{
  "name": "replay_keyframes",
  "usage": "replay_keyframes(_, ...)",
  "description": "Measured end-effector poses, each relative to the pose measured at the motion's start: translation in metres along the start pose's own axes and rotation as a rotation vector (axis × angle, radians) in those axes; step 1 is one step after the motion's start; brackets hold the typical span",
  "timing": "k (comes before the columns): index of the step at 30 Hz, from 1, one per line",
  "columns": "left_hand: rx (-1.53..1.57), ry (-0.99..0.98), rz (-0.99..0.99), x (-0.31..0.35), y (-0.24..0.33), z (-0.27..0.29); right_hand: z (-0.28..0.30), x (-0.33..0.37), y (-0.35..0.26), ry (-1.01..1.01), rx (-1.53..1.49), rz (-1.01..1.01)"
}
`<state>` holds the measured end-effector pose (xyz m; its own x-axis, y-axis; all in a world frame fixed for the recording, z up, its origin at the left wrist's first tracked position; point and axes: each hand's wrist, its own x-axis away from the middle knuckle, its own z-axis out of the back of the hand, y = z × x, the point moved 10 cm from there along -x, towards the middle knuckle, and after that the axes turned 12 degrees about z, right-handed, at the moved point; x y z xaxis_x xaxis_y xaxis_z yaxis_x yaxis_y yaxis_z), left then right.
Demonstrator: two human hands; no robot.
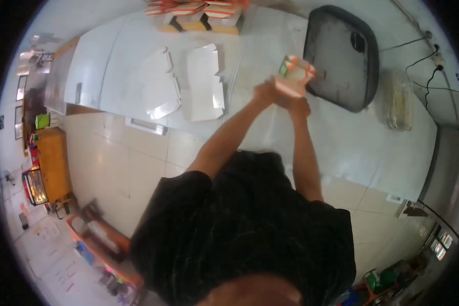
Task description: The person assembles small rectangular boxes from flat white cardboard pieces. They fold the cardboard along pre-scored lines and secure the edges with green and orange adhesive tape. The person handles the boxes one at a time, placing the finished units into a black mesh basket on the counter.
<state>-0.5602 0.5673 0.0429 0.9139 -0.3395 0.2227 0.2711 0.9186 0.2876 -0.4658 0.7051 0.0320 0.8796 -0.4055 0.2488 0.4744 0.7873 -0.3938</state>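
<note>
A small orange, white and green paper box (pixel 297 74) is held over the table in front of me, slightly blurred. My left hand (pixel 265 94) is closed on its near left side. On its near right side, my right hand (pixel 298 106) grips it too; the fingers of both hands are partly hidden. To the left, two unfolded carton blanks lie flat with their white sides up: one white blank (pixel 159 84) farther left, another white blank (pixel 203 84) closer to the box. Several orange and white cartons (pixel 191 9) are piled at the far edge.
Right of the box rests a dark-rimmed grey tray-like object (pixel 336 66) with a small black item (pixel 358 42) on it. Beyond it stands a clear plastic container (pixel 399 102). Black cables (pixel 432 76) run along the right wall. An orange bin (pixel 107 239) sits behind me, lower left.
</note>
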Motion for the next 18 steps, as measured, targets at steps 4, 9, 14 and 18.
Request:
replay_keyframes(4,0.178,-0.192,0.078,0.041,-0.027,-0.011,-0.007,0.039,-0.003,0.048,-0.174,0.079)
replay_keyframes(9,0.437,-0.177,0.074,0.096,-0.041,0.039,0.010,0.100,-0.049,0.343,-0.286,0.417)
replay_keyframes(14,0.407,-0.208,0.120,0.088,-0.052,-0.001,-0.042,0.111,-0.023,0.312,-0.158,0.181)
replay_keyframes(18,0.292,-0.233,0.102,0.087,-0.035,0.030,-0.062,0.076,-0.029,-0.001,-0.139,0.370)
